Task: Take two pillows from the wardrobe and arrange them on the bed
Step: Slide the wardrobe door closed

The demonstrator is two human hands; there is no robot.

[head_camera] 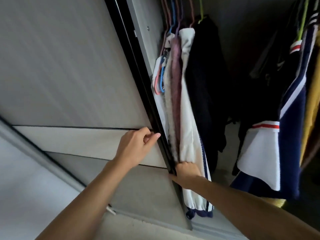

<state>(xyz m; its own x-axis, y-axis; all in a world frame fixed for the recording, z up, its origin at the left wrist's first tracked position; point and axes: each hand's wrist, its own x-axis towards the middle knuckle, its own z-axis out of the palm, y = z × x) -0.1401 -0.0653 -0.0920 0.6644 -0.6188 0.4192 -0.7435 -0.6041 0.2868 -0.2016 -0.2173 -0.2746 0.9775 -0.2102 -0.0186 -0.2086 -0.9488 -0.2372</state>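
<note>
The grey sliding wardrobe door fills the left of the view, and its black edge runs down the middle. My left hand rests on the door's face near that edge, fingers curled with the thumb out. My right hand grips the black edge lower down, fingers wrapped behind it and hidden, thumb on the front. The wardrobe stands open to the right of the door. No pillow shows in this view.
Clothes hang inside on coloured hangers: white and purple garments right beside the door edge, a dark garment behind them, a navy, white and red top at the right. Pale floor lies below.
</note>
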